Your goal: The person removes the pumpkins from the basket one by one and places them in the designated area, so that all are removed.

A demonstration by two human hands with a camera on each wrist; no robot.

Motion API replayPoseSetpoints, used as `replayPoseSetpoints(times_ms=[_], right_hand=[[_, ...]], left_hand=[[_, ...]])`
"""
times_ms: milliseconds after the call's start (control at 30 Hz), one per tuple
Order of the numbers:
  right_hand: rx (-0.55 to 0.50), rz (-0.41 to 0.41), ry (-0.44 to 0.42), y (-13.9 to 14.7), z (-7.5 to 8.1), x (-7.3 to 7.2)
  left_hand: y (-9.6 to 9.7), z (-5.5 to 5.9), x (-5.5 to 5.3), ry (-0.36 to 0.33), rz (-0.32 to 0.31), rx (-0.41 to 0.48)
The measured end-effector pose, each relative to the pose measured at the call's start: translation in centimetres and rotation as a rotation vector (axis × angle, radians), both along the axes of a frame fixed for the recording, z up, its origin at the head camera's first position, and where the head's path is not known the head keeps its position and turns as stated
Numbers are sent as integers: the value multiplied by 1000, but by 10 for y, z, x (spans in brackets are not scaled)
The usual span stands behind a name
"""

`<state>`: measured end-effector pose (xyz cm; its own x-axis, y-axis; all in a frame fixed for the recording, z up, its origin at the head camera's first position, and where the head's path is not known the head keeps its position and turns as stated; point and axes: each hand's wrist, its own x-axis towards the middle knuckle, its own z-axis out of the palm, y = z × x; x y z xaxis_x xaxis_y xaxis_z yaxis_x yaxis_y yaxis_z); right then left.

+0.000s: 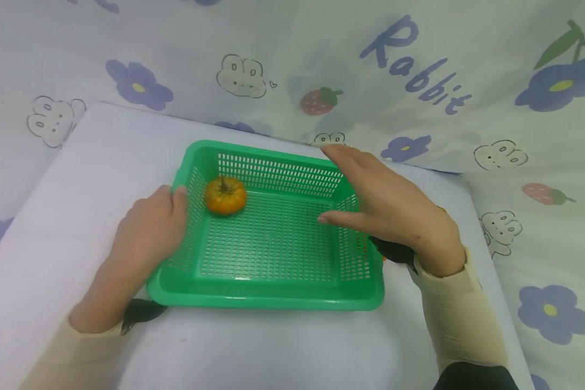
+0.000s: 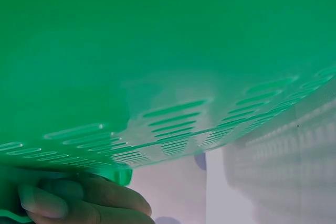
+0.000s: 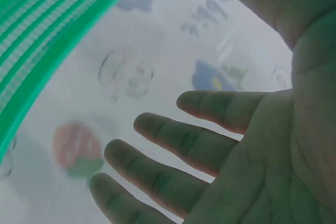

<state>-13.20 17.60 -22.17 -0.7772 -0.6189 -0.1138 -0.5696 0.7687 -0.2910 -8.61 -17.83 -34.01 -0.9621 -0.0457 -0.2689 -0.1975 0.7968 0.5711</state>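
A green plastic basket [image 1: 268, 301] with slotted walls is in the middle of the head view. Inside it, near the back left corner, sits a small orange pumpkin [image 1: 226, 195] with a short stem. My left hand [image 1: 148, 230] grips the basket's left rim, thumb on top; in the left wrist view its fingers [image 2: 100, 200] curl at the basket's edge. Over the basket's right end hovers my right hand [image 1: 395, 200], holding nothing. Its fingers are spread and the thumb stands apart, as the palm [image 3: 252, 171] in the right wrist view also shows.
A white table [image 1: 102, 157] lies under the basket. Behind and beside it hangs a pale cloth [image 1: 283, 32] printed with rabbits, flowers and strawberries. A bit of something orange [image 1: 384, 258] shows just beyond the basket's right side, mostly hidden.
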Motion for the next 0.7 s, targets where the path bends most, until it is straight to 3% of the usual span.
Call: replayPoseSetpoints(times_ms=[233, 500, 700], right_hand=[[97, 144, -86, -58, -11, -31], [165, 234, -207, -114, -61, -66], [122, 307, -185, -133, -94, -78]], left_hand=[[-1, -2, 0, 5, 5, -1], [-1, -2, 1, -5, 12, 8], [-1, 3, 2, -8, 15, 7]])
